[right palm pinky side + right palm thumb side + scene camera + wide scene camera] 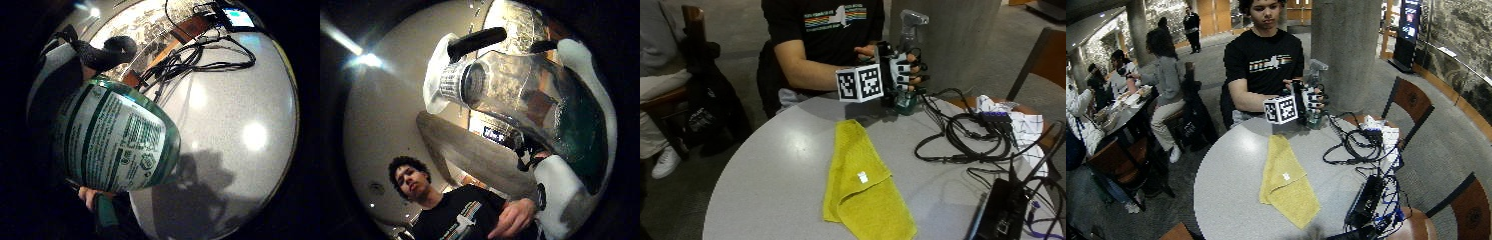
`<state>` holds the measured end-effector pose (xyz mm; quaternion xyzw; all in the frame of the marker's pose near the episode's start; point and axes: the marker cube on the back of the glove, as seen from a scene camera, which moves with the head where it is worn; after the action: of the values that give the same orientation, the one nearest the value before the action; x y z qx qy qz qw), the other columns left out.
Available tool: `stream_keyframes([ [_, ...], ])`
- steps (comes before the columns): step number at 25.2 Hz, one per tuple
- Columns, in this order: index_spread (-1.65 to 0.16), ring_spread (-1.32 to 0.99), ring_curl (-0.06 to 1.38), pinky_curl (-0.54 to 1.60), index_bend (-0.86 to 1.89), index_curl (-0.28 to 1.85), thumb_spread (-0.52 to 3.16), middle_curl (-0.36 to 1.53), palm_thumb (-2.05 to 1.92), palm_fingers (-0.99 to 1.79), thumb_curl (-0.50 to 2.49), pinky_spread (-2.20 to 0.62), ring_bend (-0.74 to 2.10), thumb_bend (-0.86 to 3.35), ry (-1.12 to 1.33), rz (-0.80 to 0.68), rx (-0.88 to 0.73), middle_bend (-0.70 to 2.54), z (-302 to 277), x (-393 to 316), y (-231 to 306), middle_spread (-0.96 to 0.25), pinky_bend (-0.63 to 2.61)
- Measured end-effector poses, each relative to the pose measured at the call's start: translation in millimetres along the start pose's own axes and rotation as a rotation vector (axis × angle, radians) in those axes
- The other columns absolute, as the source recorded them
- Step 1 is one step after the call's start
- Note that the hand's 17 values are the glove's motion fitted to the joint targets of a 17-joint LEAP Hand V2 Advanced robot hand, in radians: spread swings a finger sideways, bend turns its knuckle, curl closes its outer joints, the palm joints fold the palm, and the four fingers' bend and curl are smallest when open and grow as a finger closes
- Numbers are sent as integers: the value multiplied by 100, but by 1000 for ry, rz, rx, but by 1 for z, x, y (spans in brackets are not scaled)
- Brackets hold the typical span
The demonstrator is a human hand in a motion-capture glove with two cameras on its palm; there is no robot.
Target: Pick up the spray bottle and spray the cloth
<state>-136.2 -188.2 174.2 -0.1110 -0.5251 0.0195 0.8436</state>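
Yellow cloth [863, 182] lies flat on the surface [773, 180] — at its one o'clock my grip [903, 72] is wrapped round the spray bottle [907, 65], upright at the far edge

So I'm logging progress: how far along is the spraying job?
Done: the black-gloved right hand grips the clear green-tinted plastic spray bottle, lifted off the round grey table. In hand: bringing it over. Left: spraying the yellow cloth, which lies flat.

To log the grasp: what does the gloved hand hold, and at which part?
The gloved right hand grips the spray bottle around its neck and upper body, below the spray head; the bottle is upright.
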Motion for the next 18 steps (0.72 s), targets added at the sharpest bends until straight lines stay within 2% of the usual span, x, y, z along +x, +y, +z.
stream_keyframes([
  [6,-16,1,38,24,25,56,92,54,84,105,56,28,35,-3,0,47,1,59,1,12,0,-4,10],
  [10,-17,2,34,23,23,56,93,55,79,94,52,27,19,-6,132,59,-1,68,-14,8,15,-4,10],
  [11,-18,3,36,26,21,56,93,49,76,74,51,27,22,-7,185,45,24,46,-21,5,23,-3,19],
  [13,-19,4,38,29,15,56,93,50,74,63,49,28,22,-6,296,0,114,45,-42,-3,39,-2,23],
  [18,-19,3,32,25,20,50,96,46,80,85,49,27,20,-2,583,-113,312,41,-114,-18,93,-2,17],
])
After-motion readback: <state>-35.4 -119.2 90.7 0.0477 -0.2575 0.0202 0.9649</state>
